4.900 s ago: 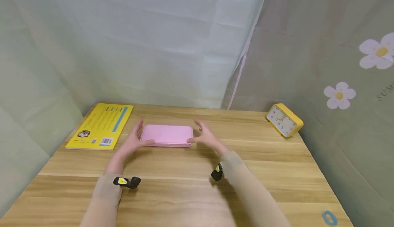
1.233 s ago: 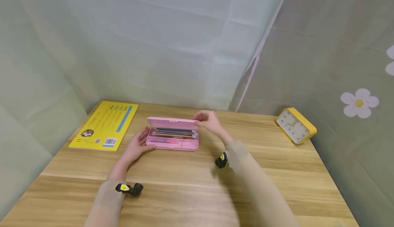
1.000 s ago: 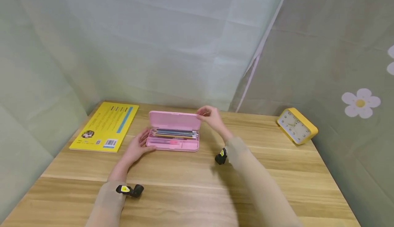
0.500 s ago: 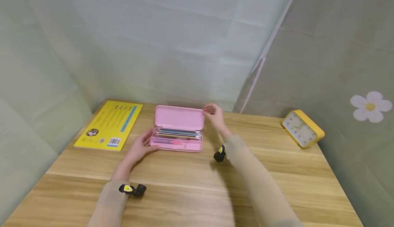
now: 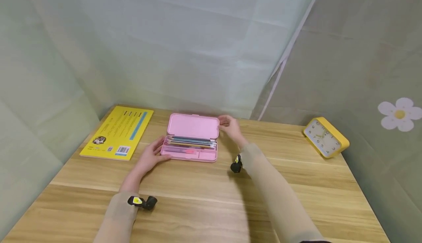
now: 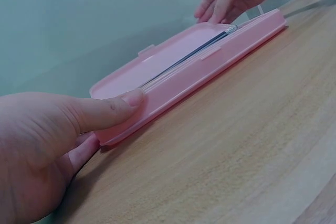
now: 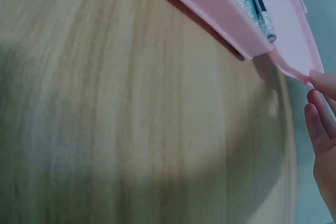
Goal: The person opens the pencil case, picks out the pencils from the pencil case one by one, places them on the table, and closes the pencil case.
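Note:
A pink pencil case (image 5: 207, 156) lies on the wooden table with its lid (image 5: 194, 126) swung back toward the curtain. Several pencils (image 5: 191, 142) fill its rear compartment, and a slim pen-like item with a pink part (image 5: 189, 151) lies in the front one. My left hand (image 5: 150, 157) grips the case's left end, its thumb on the front edge in the left wrist view (image 6: 107, 113). At the lid's right edge, my right hand (image 5: 231, 129) pinches the corner between thumb and fingers; the right wrist view shows only part of this hand (image 7: 326, 124).
A yellow book (image 5: 115, 133) lies flat to the left of the case. Near the right edge of the table (image 5: 197, 206) stands a yellow alarm clock (image 5: 324, 137). A pale curtain (image 5: 184, 52) hangs right behind the table.
The pencil case was closed earlier, with both hands beside it. Its lid has since been raised and tipped back by my right hand, while my left has come to hold the left end.

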`<state>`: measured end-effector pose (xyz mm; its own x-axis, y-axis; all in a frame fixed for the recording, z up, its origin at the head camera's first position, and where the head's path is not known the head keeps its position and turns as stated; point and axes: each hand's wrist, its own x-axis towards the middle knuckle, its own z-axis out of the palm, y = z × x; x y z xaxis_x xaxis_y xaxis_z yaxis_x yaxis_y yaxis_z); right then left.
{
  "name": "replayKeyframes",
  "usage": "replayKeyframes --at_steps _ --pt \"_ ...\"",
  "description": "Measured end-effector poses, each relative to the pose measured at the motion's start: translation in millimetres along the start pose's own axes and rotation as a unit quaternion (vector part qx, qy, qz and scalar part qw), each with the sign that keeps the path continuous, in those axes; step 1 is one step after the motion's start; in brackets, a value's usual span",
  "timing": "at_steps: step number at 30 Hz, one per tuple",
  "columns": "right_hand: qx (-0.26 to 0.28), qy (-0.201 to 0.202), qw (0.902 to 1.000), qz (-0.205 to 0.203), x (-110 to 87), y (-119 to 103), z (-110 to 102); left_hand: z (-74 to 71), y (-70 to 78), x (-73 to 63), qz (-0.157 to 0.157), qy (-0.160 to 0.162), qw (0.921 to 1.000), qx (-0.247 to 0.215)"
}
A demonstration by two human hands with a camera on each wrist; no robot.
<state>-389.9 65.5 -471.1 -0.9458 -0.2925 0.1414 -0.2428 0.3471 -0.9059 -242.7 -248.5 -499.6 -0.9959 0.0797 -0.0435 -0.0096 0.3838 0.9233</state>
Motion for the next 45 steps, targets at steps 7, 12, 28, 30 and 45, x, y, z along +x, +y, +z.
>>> replayKeyframes --at_steps 7,12,28,30,45 --pt "-0.009 -0.005 0.9999 0.000 -1.5 0.9 0.9 2.0 -2.0 1.1 0.001 0.000 1.0000 0.002" --pt "-0.005 0.000 1.0000 0.001 -1.1 -4.0 -1.0 1.6 -1.5 0.0 0.005 -0.003 1.0000 0.002" --pt "-0.052 -0.011 0.9958 -0.074 -25.1 -56.8 3.6 -2.5 -2.7 0.8 0.003 -0.002 0.9999 0.012" --pt "-0.064 -0.020 0.9946 -0.079 -29.9 -55.7 8.0 -1.4 -3.8 1.0 0.001 -0.003 0.9999 0.010" --pt "-0.145 -0.083 0.9847 -0.049 -44.2 -39.9 26.7 -1.1 -2.9 1.5 0.010 -0.002 0.9998 0.016"
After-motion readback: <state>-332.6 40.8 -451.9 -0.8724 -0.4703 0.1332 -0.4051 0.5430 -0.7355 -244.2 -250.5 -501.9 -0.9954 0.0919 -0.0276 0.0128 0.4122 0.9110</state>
